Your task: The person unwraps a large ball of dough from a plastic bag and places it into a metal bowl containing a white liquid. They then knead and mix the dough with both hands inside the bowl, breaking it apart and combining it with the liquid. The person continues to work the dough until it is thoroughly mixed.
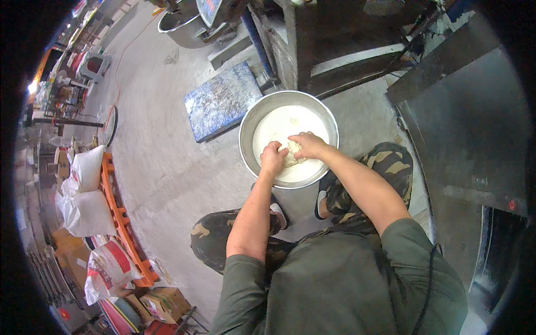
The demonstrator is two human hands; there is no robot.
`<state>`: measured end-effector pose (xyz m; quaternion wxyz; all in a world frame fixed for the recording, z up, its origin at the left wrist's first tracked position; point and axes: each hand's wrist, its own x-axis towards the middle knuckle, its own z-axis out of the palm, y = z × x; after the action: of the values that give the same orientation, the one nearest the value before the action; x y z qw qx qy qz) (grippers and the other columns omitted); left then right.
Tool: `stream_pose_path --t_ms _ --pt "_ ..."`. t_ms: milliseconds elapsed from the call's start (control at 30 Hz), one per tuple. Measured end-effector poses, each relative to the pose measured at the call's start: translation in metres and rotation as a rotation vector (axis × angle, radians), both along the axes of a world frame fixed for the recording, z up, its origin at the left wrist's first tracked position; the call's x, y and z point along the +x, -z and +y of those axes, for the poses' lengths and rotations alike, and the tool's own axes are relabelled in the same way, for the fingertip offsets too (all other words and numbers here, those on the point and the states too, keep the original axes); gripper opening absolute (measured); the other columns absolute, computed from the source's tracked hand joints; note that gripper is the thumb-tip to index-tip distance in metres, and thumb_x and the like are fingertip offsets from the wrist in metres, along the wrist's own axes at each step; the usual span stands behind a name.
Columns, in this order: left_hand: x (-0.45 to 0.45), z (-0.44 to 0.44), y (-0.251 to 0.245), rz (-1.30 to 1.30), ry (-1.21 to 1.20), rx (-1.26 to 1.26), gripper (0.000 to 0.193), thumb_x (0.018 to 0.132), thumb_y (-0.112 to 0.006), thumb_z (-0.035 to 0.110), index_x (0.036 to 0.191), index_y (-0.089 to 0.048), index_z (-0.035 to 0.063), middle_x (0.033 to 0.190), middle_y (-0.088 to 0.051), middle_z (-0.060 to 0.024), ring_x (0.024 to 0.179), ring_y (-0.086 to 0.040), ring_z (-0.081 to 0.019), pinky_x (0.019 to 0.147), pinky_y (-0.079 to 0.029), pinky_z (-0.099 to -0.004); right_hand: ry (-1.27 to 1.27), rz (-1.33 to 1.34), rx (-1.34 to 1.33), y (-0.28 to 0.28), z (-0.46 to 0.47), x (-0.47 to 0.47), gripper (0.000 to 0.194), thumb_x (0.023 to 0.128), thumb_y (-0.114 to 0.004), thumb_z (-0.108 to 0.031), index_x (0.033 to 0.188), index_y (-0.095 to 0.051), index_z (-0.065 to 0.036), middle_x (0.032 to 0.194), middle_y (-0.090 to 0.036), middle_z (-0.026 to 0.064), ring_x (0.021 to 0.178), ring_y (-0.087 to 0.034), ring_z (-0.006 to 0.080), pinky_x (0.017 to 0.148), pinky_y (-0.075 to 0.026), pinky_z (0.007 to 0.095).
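Note:
A wide round metal mixing bowl (253, 121) stands on the floor in front of me, close to my feet. It holds a pale, flour-like mass (272, 121) with a smooth, creamy surface. Both of my hands reach down into it. A lumpy clump of dough (294, 147) lies between them. My left hand (273, 159) grips the clump's left side, fingers curled and partly hidden. From the right, my right hand (310, 145) closes its thumb and fingers around the other side. A small loose lump (294, 120) sits on the surface beyond my hands.
A blue block dusted with white powder (224, 100) is just left of the bowl. A machine's metal bowl (184, 33) stands farther off. Dark metal equipment (473, 134) rises at right. White sacks (90, 211) rest by an orange pallet (121, 222) at left, near a cardboard box (165, 303).

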<state>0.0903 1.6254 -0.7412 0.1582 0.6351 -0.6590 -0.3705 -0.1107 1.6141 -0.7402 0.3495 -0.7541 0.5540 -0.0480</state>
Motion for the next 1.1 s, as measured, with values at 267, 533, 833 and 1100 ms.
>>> stream_pose_path --t_ms 267,533,833,1100 --pt "0.005 -0.046 -0.021 0.836 -0.519 0.305 0.015 0.097 -0.064 0.018 0.102 -0.064 0.0033 0.086 -0.066 -0.0037 0.077 -0.063 -0.0113 0.067 -0.048 -0.0283 0.142 -0.093 -0.010 -0.019 0.015 0.016 0.040 0.078 -0.079 -0.028 0.111 -0.068 -0.008 0.106 -0.069 0.0166 0.100 -0.066 0.0351 0.089 -0.051 0.0443" --pt "-0.013 -0.029 -0.037 0.222 -0.256 0.104 0.050 0.089 -0.064 0.013 0.137 -0.059 -0.0008 0.113 -0.072 -0.0230 0.091 -0.072 -0.0208 0.084 -0.054 -0.0331 0.128 -0.190 -0.129 -0.015 0.027 0.019 0.030 0.082 -0.077 -0.024 0.105 -0.069 -0.007 0.104 -0.069 0.0161 0.098 -0.067 0.0358 0.086 -0.052 0.0452" --pt "-0.021 -0.038 -0.032 0.512 -0.251 0.116 0.052 0.089 -0.060 0.008 0.141 -0.059 0.0100 0.121 -0.069 -0.0219 0.097 -0.070 -0.0243 0.087 -0.053 -0.0357 0.025 -0.182 -0.053 -0.031 0.037 0.031 0.031 0.083 -0.073 -0.011 0.114 -0.073 -0.009 0.107 -0.069 0.0166 0.099 -0.067 0.0351 0.086 -0.053 0.0463" --pt "-0.012 0.002 -0.028 -0.182 0.284 0.055 0.061 0.072 -0.076 0.021 0.130 -0.062 0.0075 0.124 -0.066 -0.0180 0.121 -0.060 -0.0349 0.099 -0.049 -0.0398 0.369 -0.409 0.032 -0.022 0.018 0.025 0.026 0.083 -0.076 -0.015 0.105 -0.070 -0.001 0.090 -0.071 0.0154 0.077 -0.068 0.0230 0.069 -0.052 0.0361"
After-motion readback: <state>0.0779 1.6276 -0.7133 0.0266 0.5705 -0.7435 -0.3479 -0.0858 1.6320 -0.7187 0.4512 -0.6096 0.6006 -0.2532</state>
